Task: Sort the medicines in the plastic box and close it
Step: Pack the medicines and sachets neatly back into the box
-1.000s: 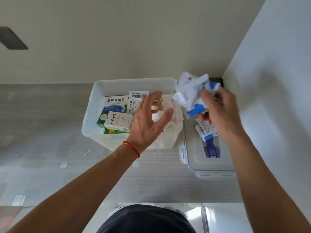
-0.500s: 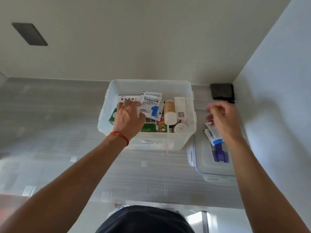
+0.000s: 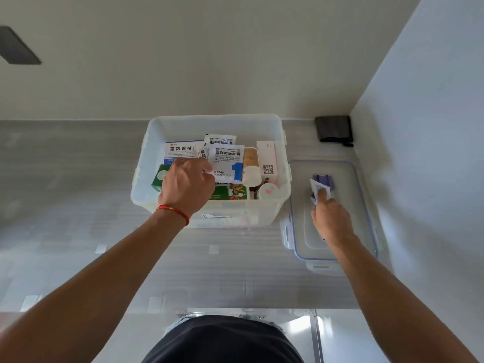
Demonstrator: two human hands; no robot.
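Inside the plastic box lie medicine cartons, sachets, bottles.

A second earlier the right hand had held a bunch of white-and-blue sachets up in the air beside the plastic box; that bunch had since gone into the box, where the top sachet lay just right of the left hand's grip. The left hand had dropped from hovering open over the box to pinching among the packets inside. The right hand had come down onto the lid, its grip closed on a small sachet there.
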